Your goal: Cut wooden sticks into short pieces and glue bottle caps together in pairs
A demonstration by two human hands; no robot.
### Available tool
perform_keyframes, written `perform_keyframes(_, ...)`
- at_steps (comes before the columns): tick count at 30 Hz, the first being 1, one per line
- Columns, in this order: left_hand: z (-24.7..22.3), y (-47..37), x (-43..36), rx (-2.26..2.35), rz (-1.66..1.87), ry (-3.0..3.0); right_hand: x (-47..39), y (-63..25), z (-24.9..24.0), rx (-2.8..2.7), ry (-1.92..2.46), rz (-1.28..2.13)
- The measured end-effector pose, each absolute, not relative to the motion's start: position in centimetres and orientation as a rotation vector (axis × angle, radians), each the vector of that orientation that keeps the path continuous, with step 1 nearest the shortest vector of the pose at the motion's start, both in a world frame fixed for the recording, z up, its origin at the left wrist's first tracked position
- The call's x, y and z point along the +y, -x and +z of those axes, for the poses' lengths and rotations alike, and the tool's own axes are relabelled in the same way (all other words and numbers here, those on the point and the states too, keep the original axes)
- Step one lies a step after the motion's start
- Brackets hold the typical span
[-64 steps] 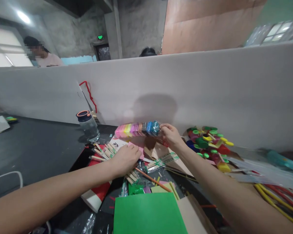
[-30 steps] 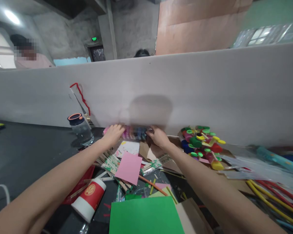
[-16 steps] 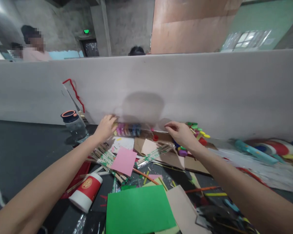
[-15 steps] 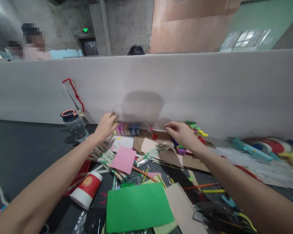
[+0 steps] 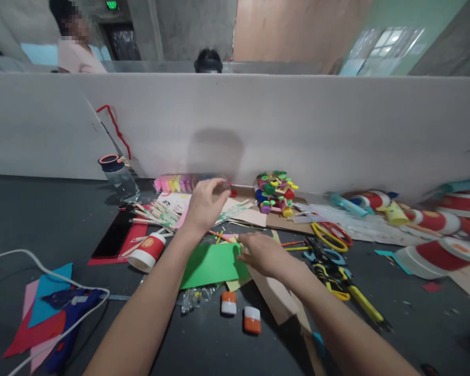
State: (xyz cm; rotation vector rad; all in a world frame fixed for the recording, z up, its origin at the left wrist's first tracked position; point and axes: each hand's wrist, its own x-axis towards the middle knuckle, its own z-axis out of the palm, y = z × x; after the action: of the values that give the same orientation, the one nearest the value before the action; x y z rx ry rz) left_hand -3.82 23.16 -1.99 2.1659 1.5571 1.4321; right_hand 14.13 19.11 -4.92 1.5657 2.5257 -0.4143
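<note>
My left hand (image 5: 207,203) is raised in front of a clear-wrapped row of coloured clay (image 5: 176,183), its thumb and fingers apart with nothing seen between them. Lower and to the right, my right hand (image 5: 260,251) hovers at the right edge of a green sheet (image 5: 213,265), fingers slightly bent and thumb apart. Wrapped sticks (image 5: 159,215) lie to the left of my left hand. A red and white paper cup (image 5: 147,253) rests on its side by my left forearm. Beyond my right hand stands a cluster of colourful clay pieces (image 5: 274,193).
Scissors (image 5: 329,237) and pliers lie right of my right forearm. Two orange and white pieces (image 5: 252,320) sit near the front. At left are a water bottle (image 5: 121,180), a black phone (image 5: 115,233) and a blue glue gun (image 5: 72,324) with a white cord. A white partition (image 5: 317,125) stands behind.
The view has shifted, showing more of the table's front and right. My left hand has moved right, off the clay pack; my right hand has come back from the partition to the green sheet.
</note>
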Motion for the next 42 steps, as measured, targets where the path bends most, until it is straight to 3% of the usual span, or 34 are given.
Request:
perform_keyframes(8, -6.3, 7.5, 11.2, 1.629, 1.349, -2.237, 16.3, -15.8, -4.4, 2.588, -1.559, -0.353)
perform_keyframes(16, -9.9, 14.0, 3.9, 2.017, 1.344, -2.268, 10.7, -14.7, -6.4, 2.875, -1.261, -0.382)
perform_keyframes(20, -9.9, 17.7, 4.2, 2.195, 1.149, -2.272, 9.5, -14.8, -7.9, 2.984, -1.242, -0.299)
perform_keyframes(28, -9.7, 19.8, 8.0, 2.098, 0.588, -2.351, 8.0, -16.0, -8.7, 3.071, -1.259, -0.255)
perform_keyframes(36, -10.9, 17.1, 9.0, 2.383, 0.67, -2.095, 6.9, -17.0, -8.5, 3.077, -1.338, -0.289)
perform_keyframes(42, -6.9, 16.3, 9.5, 2.405, 0.879, -2.117, 6.7, -17.7, -8.5, 3.117, -1.409, -0.373)
